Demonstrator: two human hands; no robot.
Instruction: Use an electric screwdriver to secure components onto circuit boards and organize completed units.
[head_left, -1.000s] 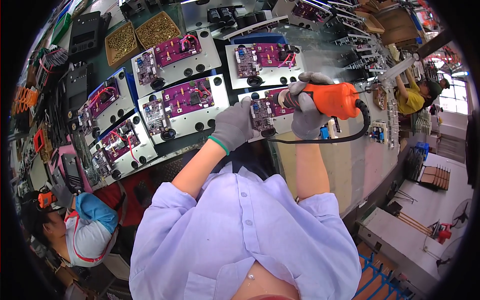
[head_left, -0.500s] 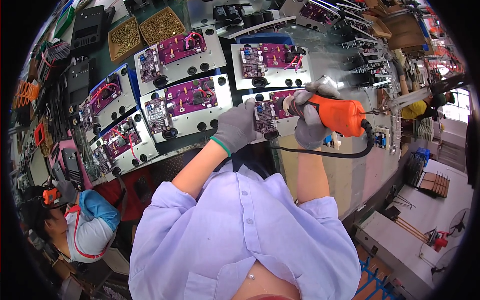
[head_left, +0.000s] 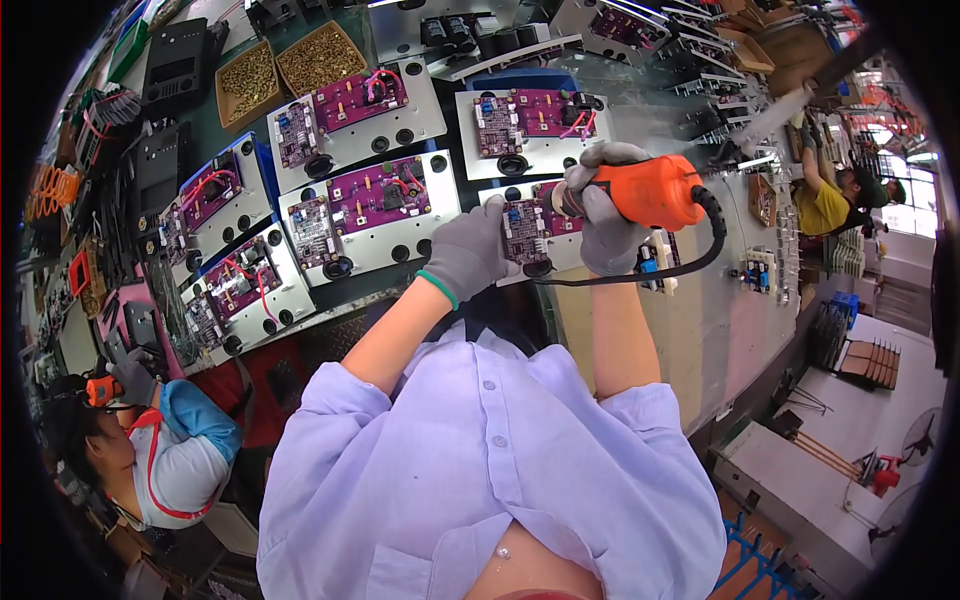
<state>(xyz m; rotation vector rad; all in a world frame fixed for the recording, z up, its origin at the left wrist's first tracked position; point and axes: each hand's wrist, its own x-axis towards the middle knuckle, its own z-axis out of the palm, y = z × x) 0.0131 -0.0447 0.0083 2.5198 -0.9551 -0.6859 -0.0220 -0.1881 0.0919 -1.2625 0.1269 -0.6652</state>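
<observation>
My right hand (head_left: 610,232), in a grey glove, is wrapped round an orange electric screwdriver (head_left: 655,190). The tool lies nearly level over a silver metal plate (head_left: 566,254), its nose pointing left at the purple circuit board (head_left: 524,236) on that plate. The glove and tool cover the plate's right part, and I cannot see whether the tip touches a screw. A black cord (head_left: 660,277) loops from the screwdriver's back end beneath my right hand. At the plate's left edge, my left hand (head_left: 466,250), in a grey glove with a green cuff, grips it.
Several similar plates with purple boards, such as one plate (head_left: 408,228), stand to the left and beyond. Two cardboard boxes (head_left: 283,72) of small brass parts sit at the back left. White-and-blue components (head_left: 757,272) lie to the right. A co-worker (head_left: 180,450) works at lower left.
The screwdriver and my right hand have shifted left and slightly away from me, with the tool's back end swinging up in the picture. My left hand stays at the plate.
</observation>
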